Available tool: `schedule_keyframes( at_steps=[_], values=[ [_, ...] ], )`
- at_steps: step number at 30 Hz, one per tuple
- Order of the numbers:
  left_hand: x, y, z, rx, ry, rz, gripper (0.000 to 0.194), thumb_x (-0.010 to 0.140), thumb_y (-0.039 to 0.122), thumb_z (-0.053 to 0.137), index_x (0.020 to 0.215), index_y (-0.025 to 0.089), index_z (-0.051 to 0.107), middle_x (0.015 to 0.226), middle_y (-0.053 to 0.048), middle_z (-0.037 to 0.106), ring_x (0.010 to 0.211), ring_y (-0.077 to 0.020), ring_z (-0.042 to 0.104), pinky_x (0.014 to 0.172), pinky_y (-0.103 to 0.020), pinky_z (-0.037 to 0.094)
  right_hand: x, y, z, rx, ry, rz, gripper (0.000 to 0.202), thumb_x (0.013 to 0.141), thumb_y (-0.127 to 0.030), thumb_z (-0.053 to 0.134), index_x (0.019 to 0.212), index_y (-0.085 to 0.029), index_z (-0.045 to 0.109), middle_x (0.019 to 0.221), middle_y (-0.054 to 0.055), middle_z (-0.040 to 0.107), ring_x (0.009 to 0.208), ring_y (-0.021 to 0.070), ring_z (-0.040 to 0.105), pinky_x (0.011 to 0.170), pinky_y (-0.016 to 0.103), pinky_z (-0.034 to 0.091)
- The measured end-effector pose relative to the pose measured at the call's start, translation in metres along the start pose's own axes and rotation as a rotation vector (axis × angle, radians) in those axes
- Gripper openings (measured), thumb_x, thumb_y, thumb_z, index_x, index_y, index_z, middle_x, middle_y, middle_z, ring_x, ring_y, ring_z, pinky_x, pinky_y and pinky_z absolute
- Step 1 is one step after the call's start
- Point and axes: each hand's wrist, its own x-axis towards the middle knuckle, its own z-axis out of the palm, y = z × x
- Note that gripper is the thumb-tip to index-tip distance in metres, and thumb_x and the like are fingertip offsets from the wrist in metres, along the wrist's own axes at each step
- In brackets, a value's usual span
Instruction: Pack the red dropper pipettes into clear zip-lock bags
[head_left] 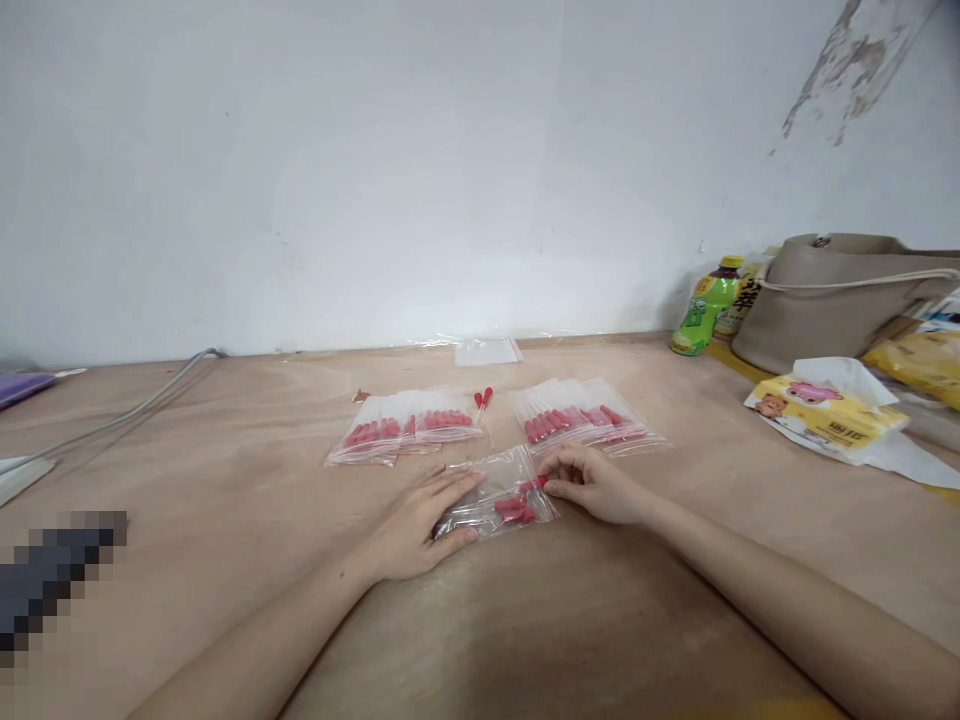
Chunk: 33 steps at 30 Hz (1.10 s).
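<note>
A clear zip bag (491, 485) with several red-ended pieces inside lies flat on the wooden table (225, 560). Fingers spread, my left hand (431, 515) rests on the bag's left part. At the bag's right edge, my right hand (589, 483) pinches a red-ended piece (537, 483) that reaches into the bag. Behind them are two rows of filled bags, one at left (409, 425) and one at right (581, 415). Between the rows lie loose red-ended pieces (484, 398).
An empty-looking bag (487, 351) lies near the wall. At right stand a green bottle (707, 308) and a beige handbag (832, 300), with a yellow-and-white packet (832, 410) before them. A grey cable (161, 390) and a pixelated dark object (56, 570) are at left.
</note>
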Motion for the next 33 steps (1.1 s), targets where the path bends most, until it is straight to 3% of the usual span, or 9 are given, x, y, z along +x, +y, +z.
schedule_keyframes(
  at_steps=[6, 9, 13, 17, 20, 22, 28, 30, 33],
  values=[
    [0.000, 0.002, -0.001, -0.014, 0.027, -0.015, 0.055, 0.086, 0.038, 0.046, 0.135, 0.025, 0.024, 0.135, -0.004, 0.036, 0.123, -0.0218, 0.033, 0.101, -0.040, 0.030, 0.008, -0.009, 0.017, -0.080, 0.009, -0.032, 0.016, 0.074, -0.018, 0.054, 0.081, -0.020, 0.068, 0.068, 0.000, 0.059, 0.061, 0.0108, 0.050, 0.059, 0.022, 0.038],
    [0.001, 0.003, -0.002, -0.027, 0.033, -0.020, 0.055, 0.085, 0.038, 0.047, 0.134, 0.025, 0.025, 0.135, -0.005, 0.036, 0.122, -0.0232, 0.034, 0.100, -0.040, 0.031, 0.008, -0.011, 0.019, -0.103, -0.004, -0.049, 0.016, 0.074, -0.017, 0.054, 0.081, -0.019, 0.068, 0.077, 0.002, 0.061, 0.070, 0.0125, 0.054, 0.065, 0.023, 0.040],
    [0.000, 0.004, -0.002, -0.064, 0.035, -0.026, 0.050, 0.084, 0.038, 0.048, 0.128, 0.024, 0.030, 0.129, -0.005, 0.042, 0.118, -0.0224, 0.039, 0.098, -0.039, 0.033, 0.008, -0.015, 0.008, -0.133, -0.113, -0.125, 0.023, 0.078, -0.014, 0.046, 0.085, -0.021, 0.067, 0.087, 0.003, 0.063, 0.080, 0.0137, 0.056, 0.072, 0.025, 0.040],
    [0.000, 0.005, -0.002, -0.115, 0.028, -0.050, 0.030, 0.082, 0.035, 0.050, 0.107, 0.021, 0.041, 0.127, -0.008, 0.045, 0.113, -0.0226, 0.044, 0.095, -0.039, 0.036, 0.019, -0.017, -0.008, -0.202, -0.065, 0.031, 0.020, 0.078, -0.025, 0.047, 0.075, -0.017, 0.065, 0.067, 0.001, 0.063, 0.063, 0.0127, 0.055, 0.057, 0.022, 0.038],
    [0.001, 0.008, -0.004, -0.156, 0.035, -0.071, 0.019, 0.080, 0.033, 0.053, 0.087, 0.020, 0.041, 0.126, -0.009, 0.046, 0.112, -0.0229, 0.046, 0.093, -0.037, 0.037, 0.042, -0.019, -0.012, -0.292, 0.043, 0.125, 0.019, 0.076, -0.029, 0.049, 0.069, -0.016, 0.063, 0.066, 0.002, 0.063, 0.061, 0.0127, 0.054, 0.055, 0.022, 0.037],
    [0.001, 0.008, -0.004, -0.171, 0.042, -0.072, 0.018, 0.079, 0.032, 0.053, 0.083, 0.021, 0.039, 0.124, -0.009, 0.047, 0.113, -0.0231, 0.045, 0.091, -0.036, 0.038, 0.064, -0.018, -0.007, -0.330, 0.104, 0.204, 0.016, 0.073, -0.028, 0.052, 0.075, -0.016, 0.063, 0.070, 0.003, 0.064, 0.065, 0.0135, 0.056, 0.058, 0.022, 0.038],
    [0.000, 0.006, -0.002, -0.171, 0.048, -0.084, 0.023, 0.078, 0.033, 0.054, 0.092, 0.021, 0.040, 0.128, -0.010, 0.044, 0.114, -0.0230, 0.045, 0.090, -0.035, 0.038, 0.136, 0.000, 0.028, -0.310, 0.287, 0.400, 0.046, 0.072, -0.036, 0.054, 0.108, -0.008, 0.050, 0.093, 0.014, 0.062, 0.083, 0.0190, 0.057, 0.068, 0.026, 0.041],
    [0.000, 0.005, -0.002, -0.177, 0.050, -0.077, 0.023, 0.078, 0.033, 0.055, 0.091, 0.021, 0.040, 0.127, -0.010, 0.045, 0.116, -0.0233, 0.043, 0.091, -0.035, 0.038, 0.152, 0.007, 0.038, -0.287, 0.313, 0.437, 0.042, 0.069, -0.035, 0.056, 0.102, -0.008, 0.052, 0.093, 0.015, 0.062, 0.082, 0.0205, 0.058, 0.066, 0.027, 0.042],
    [-0.001, 0.006, -0.003, -0.188, 0.042, -0.077, 0.021, 0.078, 0.033, 0.055, 0.085, 0.020, 0.040, 0.124, -0.011, 0.047, 0.117, -0.0239, 0.041, 0.090, -0.036, 0.038, 0.162, 0.013, 0.042, -0.235, 0.344, 0.440, 0.022, 0.065, -0.026, 0.058, 0.082, -0.012, 0.058, 0.081, 0.011, 0.064, 0.076, 0.0201, 0.059, 0.064, 0.027, 0.042]
  ],
)
